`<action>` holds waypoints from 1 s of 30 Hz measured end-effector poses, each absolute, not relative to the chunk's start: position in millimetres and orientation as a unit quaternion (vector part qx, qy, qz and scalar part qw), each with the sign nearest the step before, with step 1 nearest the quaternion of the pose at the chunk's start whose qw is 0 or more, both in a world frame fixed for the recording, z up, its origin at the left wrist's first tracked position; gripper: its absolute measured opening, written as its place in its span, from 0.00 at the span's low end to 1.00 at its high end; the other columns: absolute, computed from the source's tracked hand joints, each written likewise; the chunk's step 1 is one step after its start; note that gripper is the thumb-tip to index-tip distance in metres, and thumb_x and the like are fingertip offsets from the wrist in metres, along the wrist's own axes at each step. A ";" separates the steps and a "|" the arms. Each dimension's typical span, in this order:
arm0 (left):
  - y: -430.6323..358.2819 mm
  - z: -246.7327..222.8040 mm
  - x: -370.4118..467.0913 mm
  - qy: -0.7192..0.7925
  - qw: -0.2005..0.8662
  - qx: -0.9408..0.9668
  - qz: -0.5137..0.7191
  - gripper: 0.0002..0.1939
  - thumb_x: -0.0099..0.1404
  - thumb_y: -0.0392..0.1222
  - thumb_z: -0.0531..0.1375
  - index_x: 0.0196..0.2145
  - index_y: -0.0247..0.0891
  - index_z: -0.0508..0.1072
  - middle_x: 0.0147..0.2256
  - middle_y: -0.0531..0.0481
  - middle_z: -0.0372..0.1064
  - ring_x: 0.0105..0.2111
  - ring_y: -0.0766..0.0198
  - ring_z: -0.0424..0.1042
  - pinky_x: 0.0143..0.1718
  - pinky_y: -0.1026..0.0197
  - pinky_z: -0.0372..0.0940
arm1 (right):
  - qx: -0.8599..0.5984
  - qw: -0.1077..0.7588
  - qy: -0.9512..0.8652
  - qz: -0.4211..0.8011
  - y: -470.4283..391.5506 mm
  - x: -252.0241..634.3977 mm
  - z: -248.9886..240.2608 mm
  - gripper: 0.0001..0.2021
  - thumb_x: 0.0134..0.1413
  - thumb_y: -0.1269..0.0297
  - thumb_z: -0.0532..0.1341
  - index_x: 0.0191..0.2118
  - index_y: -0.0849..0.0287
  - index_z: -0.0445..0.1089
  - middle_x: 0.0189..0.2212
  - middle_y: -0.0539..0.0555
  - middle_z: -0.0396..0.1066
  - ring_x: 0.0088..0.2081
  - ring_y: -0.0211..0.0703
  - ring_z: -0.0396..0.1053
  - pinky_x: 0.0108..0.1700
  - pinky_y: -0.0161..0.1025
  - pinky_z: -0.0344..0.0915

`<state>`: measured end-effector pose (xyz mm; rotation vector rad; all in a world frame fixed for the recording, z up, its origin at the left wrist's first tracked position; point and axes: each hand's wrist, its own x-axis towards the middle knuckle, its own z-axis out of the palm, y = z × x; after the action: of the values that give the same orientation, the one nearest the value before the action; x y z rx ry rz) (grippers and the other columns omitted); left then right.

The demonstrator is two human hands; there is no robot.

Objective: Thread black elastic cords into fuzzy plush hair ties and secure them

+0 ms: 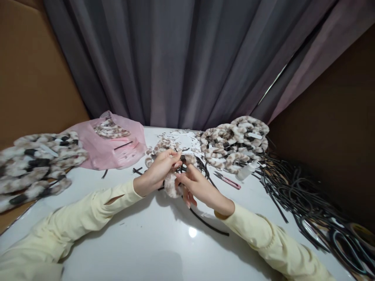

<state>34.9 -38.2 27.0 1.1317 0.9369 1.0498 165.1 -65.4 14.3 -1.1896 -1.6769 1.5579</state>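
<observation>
In the middle of the table, my left hand (pixel 161 169) has thumb and fingers pinched together at the black part of a fluffy brown-and-white spotted tube (pixel 172 185). My right hand (pixel 202 187) bends around the other side of that tube, its thumb and index finger against the fur and its lower fingers curled loosely. Between the hands the exact grip is partly hidden. A black cord (pixel 209 224) runs out under my right hand along the table. Right behind the hands are more spotted fluffy pieces (pixel 164 145) and coiled black cord (pixel 202 166).
Spotted fluffy loops are piled at left (pixel 35 164) and at back right (pixel 234 136). A pink plastic bag (pixel 90 150) lies at back left. Pink-handled thread snips (pixel 228 180) and a small white bottle (pixel 246 170) lie right of the hands. Tangled black cords (pixel 299 195) cover the right edge.
</observation>
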 end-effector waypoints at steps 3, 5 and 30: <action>-37.6 25.9 33.2 0.405 0.545 0.569 0.464 0.15 0.62 0.49 0.54 0.25 0.38 0.56 0.16 0.60 0.52 0.16 0.73 0.51 0.19 0.69 0.47 | -0.451 0.315 -0.603 0.578 -65.7 164.0 15.9 0.07 0.58 0.59 0.51 0.36 0.56 0.52 0.23 0.44 0.64 0.09 0.29 0.58 0.07 0.27 0.49; -37.1 24.0 31.7 0.411 0.440 0.641 0.476 0.13 0.63 0.47 0.54 0.26 0.38 0.57 0.17 0.60 0.53 0.17 0.72 0.52 0.19 0.68 0.47 | -0.464 0.317 -0.606 0.563 -66.3 164.4 17.3 0.09 0.58 0.57 0.52 0.32 0.57 0.54 0.18 0.42 0.62 0.08 0.30 0.56 0.07 0.28 0.47; -26.1 18.5 27.0 0.376 0.160 0.842 0.352 0.09 0.64 0.37 0.48 0.25 0.39 0.56 0.21 0.57 0.58 0.22 0.67 0.60 0.25 0.66 0.51 | -0.473 0.264 -0.838 -0.069 -60.4 196.1 36.8 0.11 0.60 0.69 0.50 0.30 0.59 0.68 0.29 0.53 0.63 0.27 0.37 0.60 0.25 0.32 0.47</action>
<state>27.0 -26.1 18.5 2.4059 1.0747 1.0050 196.1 -60.4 36.8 -1.2794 -2.2643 -0.1855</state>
